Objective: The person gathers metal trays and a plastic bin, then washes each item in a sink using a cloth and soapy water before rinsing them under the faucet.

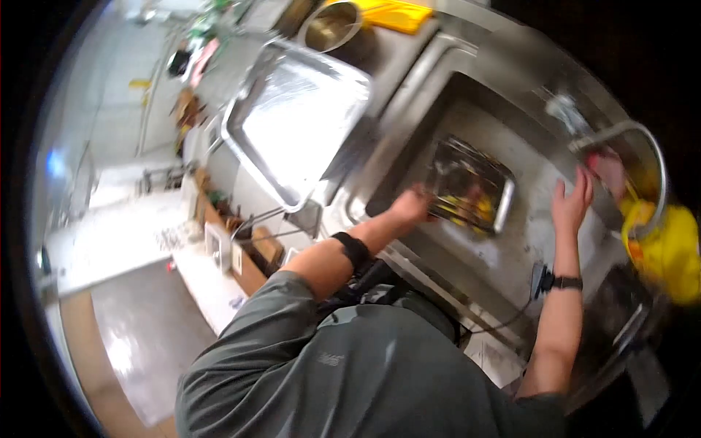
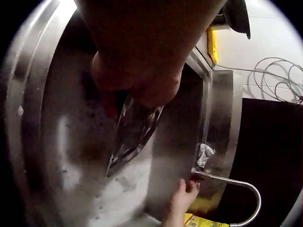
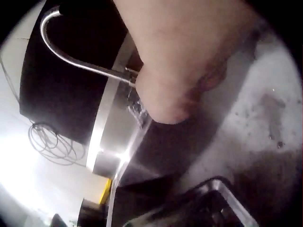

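Note:
A small rectangular metal tray [image 1: 475,186] is tilted inside the steel sink, with dark and yellowish reflections on its surface. My left hand [image 1: 415,206] grips its near left edge; in the left wrist view the left hand [image 2: 137,80] holds the tray [image 2: 135,130], seen nearly edge-on. Close to the faucet, my right hand [image 1: 572,208] has its fingers extended and holds nothing visible. The curved faucet spout [image 1: 663,164] arches beyond it. In the right wrist view, the right hand [image 3: 175,90] hides its own fingers, and the tray [image 3: 236,201] lies below.
A large shiny metal tray [image 1: 299,109] stands left of the sink [image 1: 540,153]. Behind it are a round metal pot [image 1: 330,28] and a yellow object [image 1: 394,14]. A yellow bag-like item [image 1: 672,252] hangs at the right, past the faucet. Coiled cable [image 2: 279,78] lies along the wall.

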The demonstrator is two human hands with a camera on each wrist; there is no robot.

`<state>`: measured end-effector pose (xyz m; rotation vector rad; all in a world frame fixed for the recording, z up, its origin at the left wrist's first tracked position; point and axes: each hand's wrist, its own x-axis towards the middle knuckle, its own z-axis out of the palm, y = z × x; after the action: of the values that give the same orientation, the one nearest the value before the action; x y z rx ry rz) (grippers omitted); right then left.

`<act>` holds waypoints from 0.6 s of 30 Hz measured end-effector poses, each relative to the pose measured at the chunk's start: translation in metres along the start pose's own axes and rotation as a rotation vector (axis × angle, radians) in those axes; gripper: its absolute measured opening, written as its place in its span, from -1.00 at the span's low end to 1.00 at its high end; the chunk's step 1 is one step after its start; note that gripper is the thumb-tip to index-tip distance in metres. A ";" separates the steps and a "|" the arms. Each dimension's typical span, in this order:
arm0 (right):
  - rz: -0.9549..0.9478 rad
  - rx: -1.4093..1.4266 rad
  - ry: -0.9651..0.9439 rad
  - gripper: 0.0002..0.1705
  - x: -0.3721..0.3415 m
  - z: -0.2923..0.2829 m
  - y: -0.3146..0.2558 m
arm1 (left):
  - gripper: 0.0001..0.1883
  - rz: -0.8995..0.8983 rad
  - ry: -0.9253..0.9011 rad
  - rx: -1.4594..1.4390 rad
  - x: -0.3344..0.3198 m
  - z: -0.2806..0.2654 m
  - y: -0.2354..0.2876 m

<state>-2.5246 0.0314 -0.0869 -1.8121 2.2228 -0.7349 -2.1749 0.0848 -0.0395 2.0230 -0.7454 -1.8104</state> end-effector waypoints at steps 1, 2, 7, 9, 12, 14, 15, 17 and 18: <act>0.033 0.011 -0.060 -0.35 -0.010 0.010 -0.008 | -0.65 0.072 -0.008 -0.024 0.009 -0.004 -0.017; 0.013 0.026 -0.081 -0.35 -0.017 0.025 -0.016 | -0.63 0.066 -0.079 -0.109 -0.006 -0.005 -0.007; 0.194 -0.213 -0.771 -0.09 -0.084 0.058 -0.019 | -0.68 0.132 -0.063 0.183 -0.002 -0.021 -0.037; 0.231 -0.290 -0.836 -0.03 -0.100 0.070 0.016 | -0.73 0.176 -0.056 0.302 -0.005 -0.034 -0.040; 0.471 -0.280 -0.885 0.05 -0.108 0.096 0.047 | -0.69 0.146 0.041 0.163 -0.042 -0.045 -0.014; 0.719 -0.140 -0.896 0.13 -0.112 0.115 0.049 | -0.69 0.168 0.109 0.140 -0.049 -0.047 -0.012; 0.684 -0.043 -0.964 0.14 -0.111 0.129 0.048 | -0.69 0.161 0.101 0.144 -0.051 -0.051 -0.012; 0.594 -0.070 -0.975 0.14 -0.110 0.141 0.019 | -0.68 0.190 0.173 0.257 -0.057 -0.055 -0.014; 0.546 -0.194 -0.919 0.14 -0.113 0.141 -0.014 | -0.70 0.365 0.239 0.421 -0.072 -0.052 0.001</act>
<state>-2.4239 0.1008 -0.2207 -1.1164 1.9666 0.3708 -2.1282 0.1205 0.0274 2.1168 -1.4041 -1.2588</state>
